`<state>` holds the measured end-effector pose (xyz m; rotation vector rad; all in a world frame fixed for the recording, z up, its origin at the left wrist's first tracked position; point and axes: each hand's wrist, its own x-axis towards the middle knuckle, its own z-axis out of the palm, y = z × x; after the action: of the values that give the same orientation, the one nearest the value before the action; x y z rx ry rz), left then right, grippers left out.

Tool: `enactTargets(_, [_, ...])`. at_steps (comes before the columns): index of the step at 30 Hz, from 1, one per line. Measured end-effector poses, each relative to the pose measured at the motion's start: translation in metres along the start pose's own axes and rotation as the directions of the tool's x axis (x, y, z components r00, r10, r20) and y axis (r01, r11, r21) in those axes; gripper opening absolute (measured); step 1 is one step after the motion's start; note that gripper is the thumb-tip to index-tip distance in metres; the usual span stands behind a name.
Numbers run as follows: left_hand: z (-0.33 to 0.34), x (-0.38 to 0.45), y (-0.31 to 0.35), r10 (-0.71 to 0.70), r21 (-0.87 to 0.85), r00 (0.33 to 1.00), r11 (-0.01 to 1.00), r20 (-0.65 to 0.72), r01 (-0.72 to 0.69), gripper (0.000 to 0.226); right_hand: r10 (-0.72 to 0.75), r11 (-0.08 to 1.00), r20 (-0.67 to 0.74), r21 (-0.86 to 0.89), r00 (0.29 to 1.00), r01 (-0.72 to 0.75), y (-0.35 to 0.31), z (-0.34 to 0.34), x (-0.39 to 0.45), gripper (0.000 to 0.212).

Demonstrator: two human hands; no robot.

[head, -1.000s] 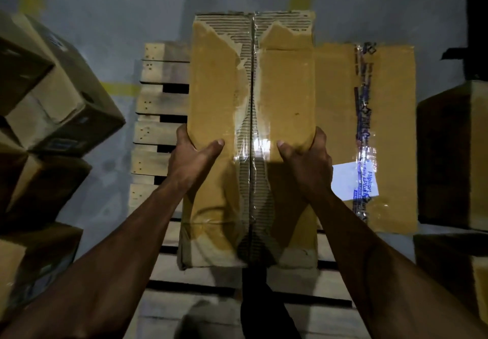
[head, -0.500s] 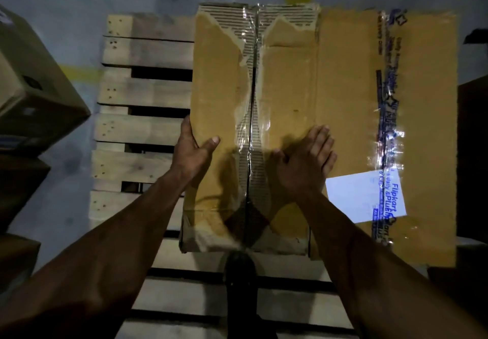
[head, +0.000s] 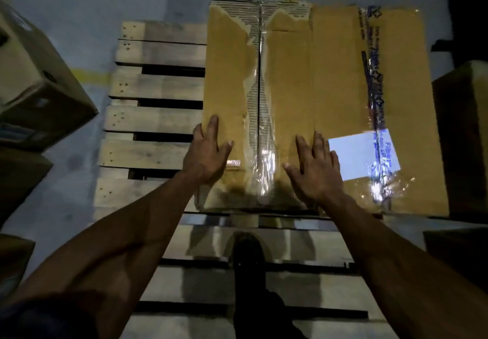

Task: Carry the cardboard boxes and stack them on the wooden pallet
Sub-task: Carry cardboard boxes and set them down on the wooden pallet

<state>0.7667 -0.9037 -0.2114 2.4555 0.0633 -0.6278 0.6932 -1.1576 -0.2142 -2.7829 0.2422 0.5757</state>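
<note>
Stacked boxes: dim brown cardboard boxes (head: 39, 85) piled at 9 o'clock, on the grey floor, apart from the pallet.
Pallet: pale slatted wooden pallet (head: 155, 119) fills the centre, its slats running 9 to 3 o'clock; bare slats show at the left and along the bottom.
Left hand: the left hand (head: 208, 153) lies flat on the near left edge of the torn box, fingers straight and pointing to 12 o'clock, thumb spread toward 2 o'clock; it grips nothing.
Torn box: tan rectangular cardboard box with a torn top skin (head: 287, 74) rests on the pallet, long axis from 6 to 12 o'clock. A dark centre seam under clear tape runs the same way; exposed corrugation shows along the seam and at the far end. Both hands sit on its near end, the seam between them.
Shoe: a dark shoe (head: 247, 256) stands on the near slats at 6 o'clock.
Right hand: the right hand (head: 315, 169) lies flat near the torn box's right edge, fingers straight and spread toward 12 o'clock, holding nothing.
Labelled box: tan cardboard box with blue-printed tape and a white label (head: 396, 101) touches the torn box's right side, its long axis parallel.
Dark boxes: shadowed cardboard boxes (head: 464, 132) at 3 o'clock.
</note>
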Motion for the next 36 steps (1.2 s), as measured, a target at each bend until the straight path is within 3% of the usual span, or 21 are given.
enactTargets(4, [0.017,-0.062,-0.030,0.029,0.103,0.997,0.994,0.072,-0.037,0.079,0.041,0.998,0.020,-0.048,0.999,-0.040,0.001,0.023,-0.047,0.079])
enactTargets(9, [0.033,-0.111,-0.060,0.066,0.178,0.989,0.980,0.129,-0.088,0.096,0.006,0.995,0.068,-0.096,0.998,0.001,0.012,0.034,-0.086,0.091])
enactTargets(15, [0.035,-0.112,-0.059,0.120,0.171,0.993,0.978,-0.012,-0.117,0.088,-0.042,0.985,-0.111,-0.169,0.993,0.022,0.015,0.036,-0.090,0.075])
enactTargets(31, [0.034,-0.090,-0.047,0.084,0.196,0.995,0.978,-0.054,-0.072,0.089,-0.022,0.972,-0.193,-0.234,0.981,-0.025,0.007,0.029,-0.074,0.086])
enactTargets(34, [0.031,-0.094,-0.039,0.120,0.400,0.990,0.913,-0.080,-0.079,0.090,-0.030,0.985,-0.154,-0.174,0.988,0.002,0.015,0.032,-0.082,0.083])
enactTargets(36, [0.030,-0.094,-0.028,0.235,0.556,0.972,0.810,-0.019,-0.185,0.092,-0.031,0.990,-0.138,-0.141,0.990,0.012,0.026,0.036,-0.090,0.087])
